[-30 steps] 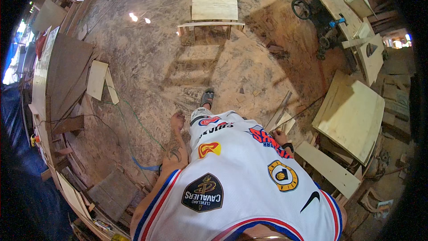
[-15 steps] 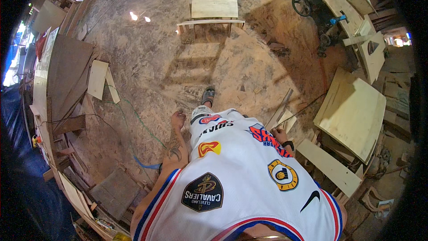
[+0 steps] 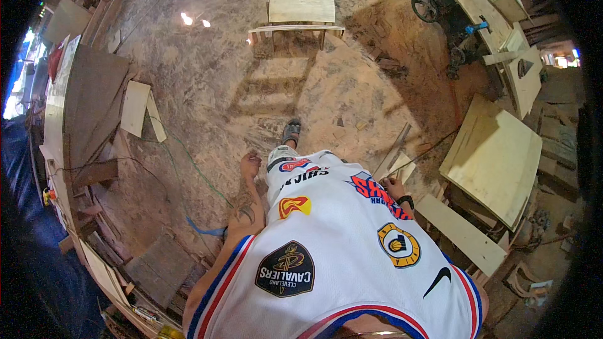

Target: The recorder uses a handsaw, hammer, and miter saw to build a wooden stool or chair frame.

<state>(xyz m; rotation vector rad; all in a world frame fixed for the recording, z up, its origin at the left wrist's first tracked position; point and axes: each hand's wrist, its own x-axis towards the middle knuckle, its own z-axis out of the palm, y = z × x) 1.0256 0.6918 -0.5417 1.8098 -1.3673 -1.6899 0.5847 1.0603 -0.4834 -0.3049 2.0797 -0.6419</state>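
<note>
My left hand (image 3: 250,164) hangs beside my left hip, over the dusty floor (image 3: 207,107). Its fingers are loosely curled and nothing shows in them. On the other side, my right hand (image 3: 394,189) hangs by my right hip, with a dark band on its wrist. The white jersey (image 3: 345,238) hides part of that arm, and the finger pose is too small to make out. Nearest to the right hand are some pale wood offcuts (image 3: 402,167) on the floor. One sandalled foot (image 3: 291,132) shows below me.
Ahead stands a small wooden table (image 3: 301,2). To the right are a large pale panel (image 3: 493,160), a long board (image 3: 461,235) and a workbench (image 3: 468,0) with a black handwheel (image 3: 425,8). Leaning boards (image 3: 135,108) and a green cord (image 3: 188,157) lie left.
The whole view has shifted very slightly, with floor objects a little up and left. Both hands still hang at my sides.
</note>
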